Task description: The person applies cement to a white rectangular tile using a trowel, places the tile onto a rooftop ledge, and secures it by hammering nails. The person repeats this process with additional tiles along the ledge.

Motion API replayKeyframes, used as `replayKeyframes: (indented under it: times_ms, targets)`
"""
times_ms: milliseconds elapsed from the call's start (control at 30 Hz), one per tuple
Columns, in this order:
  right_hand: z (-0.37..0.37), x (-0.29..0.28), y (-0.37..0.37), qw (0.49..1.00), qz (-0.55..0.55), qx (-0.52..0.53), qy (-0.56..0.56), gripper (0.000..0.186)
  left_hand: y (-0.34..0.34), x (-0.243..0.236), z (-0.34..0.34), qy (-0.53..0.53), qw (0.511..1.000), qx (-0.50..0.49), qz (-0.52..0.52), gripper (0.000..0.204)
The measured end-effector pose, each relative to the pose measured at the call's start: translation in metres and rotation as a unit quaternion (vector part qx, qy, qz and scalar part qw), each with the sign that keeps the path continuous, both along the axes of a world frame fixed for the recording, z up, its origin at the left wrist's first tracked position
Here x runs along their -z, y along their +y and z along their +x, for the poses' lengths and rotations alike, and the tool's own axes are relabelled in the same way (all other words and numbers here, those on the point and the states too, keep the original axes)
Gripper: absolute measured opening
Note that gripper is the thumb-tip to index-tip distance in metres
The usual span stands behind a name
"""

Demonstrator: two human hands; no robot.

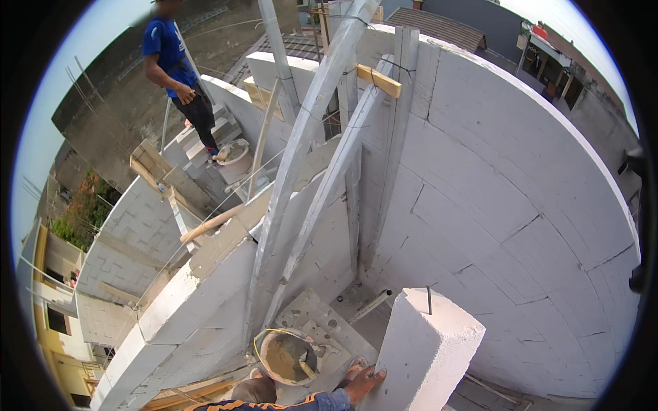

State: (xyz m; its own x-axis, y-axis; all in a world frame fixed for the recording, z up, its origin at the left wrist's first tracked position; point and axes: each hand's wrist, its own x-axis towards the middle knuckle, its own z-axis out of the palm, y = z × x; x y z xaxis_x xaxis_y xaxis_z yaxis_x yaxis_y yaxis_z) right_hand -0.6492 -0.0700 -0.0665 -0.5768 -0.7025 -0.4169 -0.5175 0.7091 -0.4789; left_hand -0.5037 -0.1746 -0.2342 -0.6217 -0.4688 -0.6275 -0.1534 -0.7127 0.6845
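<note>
At the lower edge my left hand [363, 385] rests against the left side of a pale, upright aerated-concrete block piece [419, 349]. Its fingers are stretched out along the surface. A thin metal rod [430, 300] sticks up from the top of this piece. Left of the hand stands a bucket [269, 356] of grey-brown mortar, with a yellow handle. A tool with a pale handle [307, 370] leans inside it; its head is hidden in the mortar. My right hand does not show.
Metal studs [301, 137] slant up beside the bucket, tied with wire. A tall curved-looking block wall [507, 205] stands at right, a lower wall [185, 301] at left. Beyond, a person in a blue shirt [163, 44] stands near another bucket [235, 161]. A pipe [370, 306] lies below.
</note>
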Motion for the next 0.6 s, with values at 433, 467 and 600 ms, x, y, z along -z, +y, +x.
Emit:
replayKeyframes:
  times_ms: [433, 467, 600]
  targets:
    - [0.155, -0.283, -0.139, 0.955, -0.156, -0.226, 0.114, 0.118, -0.087, -0.156, 0.151, 0.306, 0.932, -0.194, 0.025, 0.092]
    - [0.179, -0.295, -0.149, 0.941, -0.157, -0.273, 0.127, 0.119, -0.085, -0.166, 0.167, 0.374, 0.892, -0.253, 0.024, 0.093]
    - [0.267, -0.334, -0.177, 0.872, -0.211, -0.429, 0.107, 0.121, -0.081, -0.219, 0.244, 0.466, 0.774, -0.425, 0.049, 0.092]
